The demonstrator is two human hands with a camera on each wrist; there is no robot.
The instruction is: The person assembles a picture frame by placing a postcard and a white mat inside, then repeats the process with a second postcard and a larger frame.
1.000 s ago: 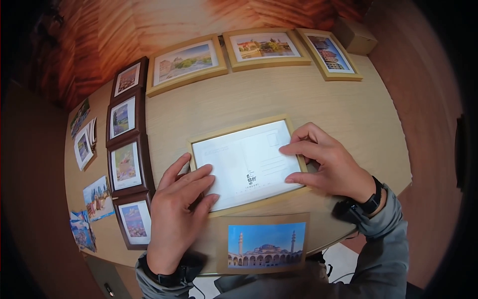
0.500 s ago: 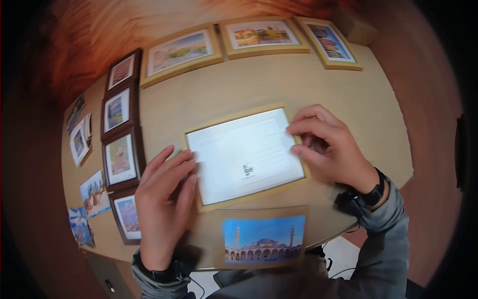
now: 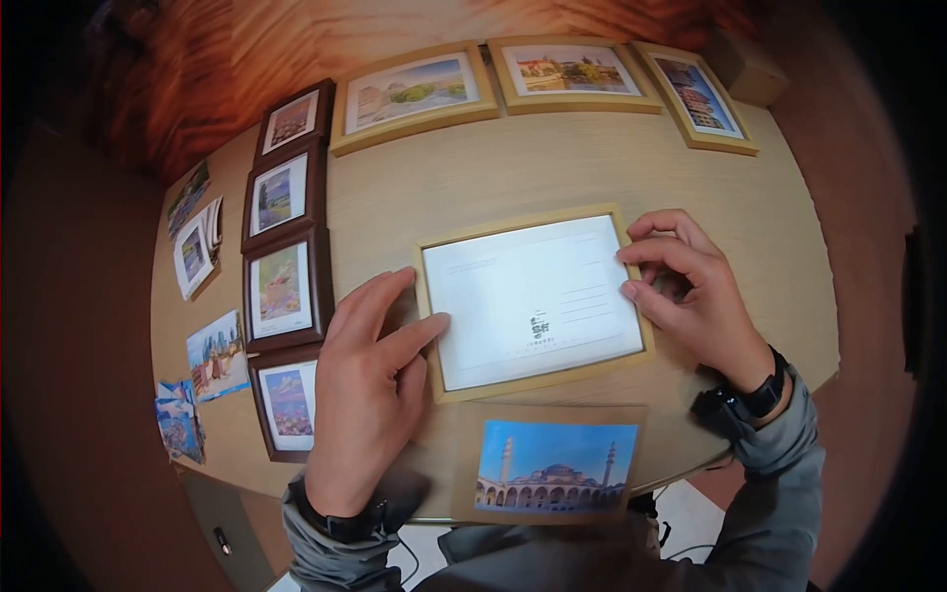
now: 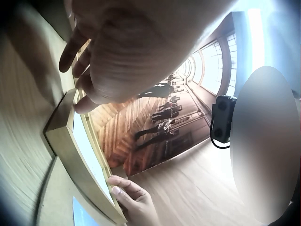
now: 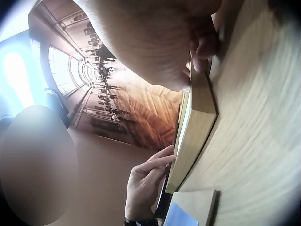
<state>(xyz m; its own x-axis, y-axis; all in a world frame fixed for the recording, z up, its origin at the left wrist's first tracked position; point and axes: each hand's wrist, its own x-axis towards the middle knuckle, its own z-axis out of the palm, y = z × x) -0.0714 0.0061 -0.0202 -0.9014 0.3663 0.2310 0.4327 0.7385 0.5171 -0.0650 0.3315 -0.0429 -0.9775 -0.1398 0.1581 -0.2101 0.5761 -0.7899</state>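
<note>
A light wooden frame lies on the table in the head view, with a white postcard back inside its border, printed with lines and small dark characters. My left hand is at the frame's left side, fingers spread, one fingertip over the left border. At the right border is my right hand, its index finger and thumb bent and touching the edge. Both wrist views show fingers at the frame's wooden sides. Below the frame lies a mosque picture on a brown backing board.
Light wooden framed pictures line the far edge, near a box. Dark framed pictures form a column at left, with loose cards beyond them.
Both hands have moved outward from the postcard back to the frame's side borders. The postcard back now sits within the border all round. The whole head view has shifted.
</note>
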